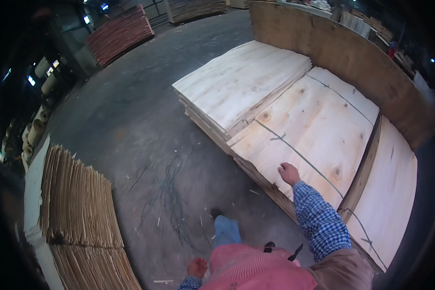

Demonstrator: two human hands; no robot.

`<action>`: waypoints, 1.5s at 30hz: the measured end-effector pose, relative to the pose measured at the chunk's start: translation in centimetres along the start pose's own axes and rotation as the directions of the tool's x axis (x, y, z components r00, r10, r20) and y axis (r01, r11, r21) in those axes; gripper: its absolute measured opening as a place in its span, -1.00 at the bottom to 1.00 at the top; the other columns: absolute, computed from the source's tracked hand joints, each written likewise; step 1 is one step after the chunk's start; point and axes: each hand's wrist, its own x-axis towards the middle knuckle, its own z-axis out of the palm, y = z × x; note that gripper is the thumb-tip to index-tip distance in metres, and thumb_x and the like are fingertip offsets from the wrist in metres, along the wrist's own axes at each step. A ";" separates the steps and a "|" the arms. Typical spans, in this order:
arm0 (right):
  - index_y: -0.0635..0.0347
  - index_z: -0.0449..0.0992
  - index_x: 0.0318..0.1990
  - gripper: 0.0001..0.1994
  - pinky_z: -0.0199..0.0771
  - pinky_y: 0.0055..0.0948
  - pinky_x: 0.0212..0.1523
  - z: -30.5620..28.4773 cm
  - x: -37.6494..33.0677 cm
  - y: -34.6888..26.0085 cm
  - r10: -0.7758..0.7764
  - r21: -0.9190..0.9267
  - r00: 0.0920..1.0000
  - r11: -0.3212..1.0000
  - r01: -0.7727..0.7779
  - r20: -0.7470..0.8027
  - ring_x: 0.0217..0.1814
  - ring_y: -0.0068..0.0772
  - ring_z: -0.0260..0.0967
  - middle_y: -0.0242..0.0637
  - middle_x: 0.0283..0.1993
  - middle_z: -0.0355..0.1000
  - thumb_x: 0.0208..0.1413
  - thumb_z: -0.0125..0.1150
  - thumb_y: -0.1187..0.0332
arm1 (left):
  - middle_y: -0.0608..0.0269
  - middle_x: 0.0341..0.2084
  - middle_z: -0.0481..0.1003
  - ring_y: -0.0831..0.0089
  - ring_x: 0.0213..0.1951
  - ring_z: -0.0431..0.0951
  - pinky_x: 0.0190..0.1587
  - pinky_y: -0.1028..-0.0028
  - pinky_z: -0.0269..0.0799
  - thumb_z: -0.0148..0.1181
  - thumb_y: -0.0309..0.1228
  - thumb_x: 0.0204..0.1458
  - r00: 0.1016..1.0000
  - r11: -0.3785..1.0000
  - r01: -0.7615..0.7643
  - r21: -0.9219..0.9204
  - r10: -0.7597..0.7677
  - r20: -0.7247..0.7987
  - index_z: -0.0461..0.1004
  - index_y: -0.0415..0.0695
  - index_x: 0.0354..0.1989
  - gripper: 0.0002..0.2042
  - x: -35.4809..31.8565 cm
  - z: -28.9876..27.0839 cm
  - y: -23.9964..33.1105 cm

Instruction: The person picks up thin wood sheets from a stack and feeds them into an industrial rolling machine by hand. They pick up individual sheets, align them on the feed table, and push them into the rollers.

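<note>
My right hand (289, 173), its fingers curled, is over the near left part of a strapped stack of pale wood veneer sheets (319, 128). Anything inside that fist is too small or hidden to make out; whether the hand touches the top sheet I cannot tell. A dark green strap (302, 157) crosses the sheet just beyond the hand, with a knot in it. Low beside my body hangs my left hand (196, 267), fingers curled in, with nothing seen in it.
More veneer stacks flank this one, at its far left (241, 79) and near right (386, 188). A tall brown board (333, 43) stands behind them. Loose green straps (169, 193) lie on the grey floor. At left, a veneer pile (77, 198) stands; a reddish stack (121, 34) is far off.
</note>
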 end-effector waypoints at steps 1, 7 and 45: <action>0.27 0.53 -0.01 -0.56 0.43 -0.17 0.08 1.4 1.6 -2.9 -0.006 0.040 1.000 0.999 0.006 0.011 0.03 0.06 0.46 0.07 -0.04 0.51 0.12 0.09 0.10 | 0.21 -0.46 0.50 0.21 -0.32 0.53 -0.20 0.20 0.48 0.03 -0.34 0.13 0.998 0.999 0.018 0.036 -0.016 -0.063 0.41 -0.13 -0.44 -0.84 0.3 1.2 0.7; 0.28 0.59 -0.08 -0.50 0.45 -0.24 0.06 10.0 8.1 -13.2 0.155 0.145 0.954 0.970 -0.196 0.256 -0.02 -0.05 0.51 0.01 -0.11 0.56 0.09 0.14 -0.02 | 0.20 -0.45 0.56 0.26 -0.36 0.59 -0.25 0.22 0.54 0.04 -0.31 0.15 0.974 0.981 0.186 -0.047 -0.179 0.137 0.47 -0.13 -0.34 -0.83 11.4 1.0 19.5; 0.38 0.48 0.04 -0.46 0.56 -0.30 -0.10 21.0 42.7 -19.4 0.663 0.894 0.600 -0.327 -0.306 0.448 -0.12 -0.25 0.54 -0.14 -0.08 0.55 0.00 0.43 0.17 | 0.23 -0.31 0.58 0.26 -0.22 0.56 -0.19 0.30 0.48 0.07 -0.20 0.21 0.987 0.583 0.093 0.807 -0.160 0.002 0.50 -0.09 -0.27 -0.78 26.9 65.4 72.4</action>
